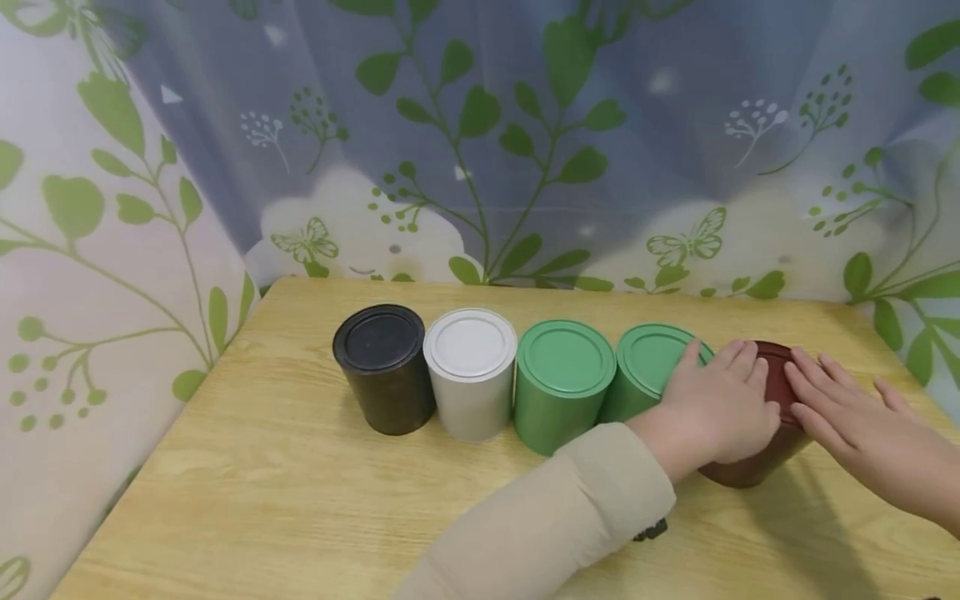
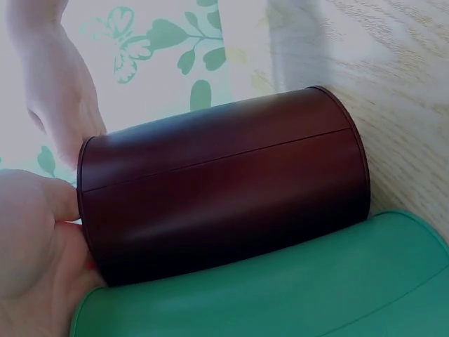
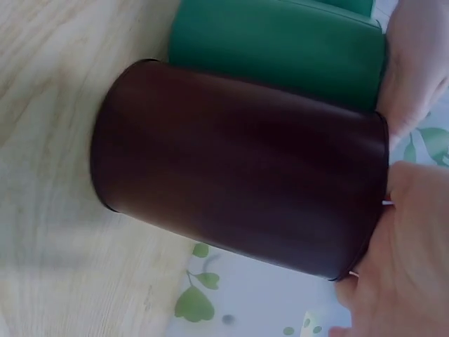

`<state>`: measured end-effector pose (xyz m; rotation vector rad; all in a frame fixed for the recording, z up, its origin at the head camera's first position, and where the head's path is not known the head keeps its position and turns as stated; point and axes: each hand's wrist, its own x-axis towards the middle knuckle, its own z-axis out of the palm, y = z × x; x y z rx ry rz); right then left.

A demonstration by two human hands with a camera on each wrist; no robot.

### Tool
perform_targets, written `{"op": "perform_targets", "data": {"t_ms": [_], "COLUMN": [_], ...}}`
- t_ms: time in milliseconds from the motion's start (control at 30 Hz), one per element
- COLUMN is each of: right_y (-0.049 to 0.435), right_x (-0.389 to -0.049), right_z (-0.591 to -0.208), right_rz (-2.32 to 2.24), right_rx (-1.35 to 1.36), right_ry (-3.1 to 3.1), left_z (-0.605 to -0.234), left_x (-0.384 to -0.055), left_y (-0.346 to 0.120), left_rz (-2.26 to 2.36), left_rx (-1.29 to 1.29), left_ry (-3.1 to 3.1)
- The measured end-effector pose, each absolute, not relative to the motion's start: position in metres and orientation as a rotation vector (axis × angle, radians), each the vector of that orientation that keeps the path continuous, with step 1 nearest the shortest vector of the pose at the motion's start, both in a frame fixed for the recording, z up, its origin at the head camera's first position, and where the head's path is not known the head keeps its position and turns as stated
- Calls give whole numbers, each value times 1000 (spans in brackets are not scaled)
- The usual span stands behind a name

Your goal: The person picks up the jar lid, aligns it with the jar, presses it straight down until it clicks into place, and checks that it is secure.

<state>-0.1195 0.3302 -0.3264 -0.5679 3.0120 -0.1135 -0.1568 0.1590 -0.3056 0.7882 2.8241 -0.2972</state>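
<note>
A dark red-brown canister (image 1: 750, 473) stands upright at the right end of a row of lidded canisters. My left hand (image 1: 723, 408) lies over the left part of its lid, fingers extended. From the other side, the straight fingers of my right hand (image 1: 862, 433) reach the lid's right edge. In the left wrist view the brown canister (image 2: 224, 182) shows a vertical side seam, with both hands at its top rim. Right beside it is a green canister (image 1: 652, 358), partly covered by the left hand. The right wrist view shows the same brown canister (image 3: 238, 168) close up.
Farther left in the row stand another green canister (image 1: 566, 367), a white canister (image 1: 470, 350) and a black canister (image 1: 382, 342), all upright. They share a wooden table (image 1: 300, 500). A patterned curtain (image 1: 480, 167) hangs behind it. A small black object (image 1: 651, 530) shows under the left sleeve.
</note>
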Motion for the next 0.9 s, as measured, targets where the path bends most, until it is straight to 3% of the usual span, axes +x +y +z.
{"op": "perform_targets", "data": {"t_ms": [267, 600, 900], "right_y": [331, 334, 337], "right_x": [-118, -122, -119], "right_z": [-330, -332, -333], "right_rz": [-93, -428, -635], "right_rx": [-589, -483, -544], "right_ry": [3067, 2899, 2913], "left_z": [-312, -313, -312], "left_x": [-157, -158, -158], "left_y": [159, 156, 156], "left_rz": [-278, -273, -219], "left_rx": [800, 807, 830], "left_ry": [2896, 2866, 2884]}}
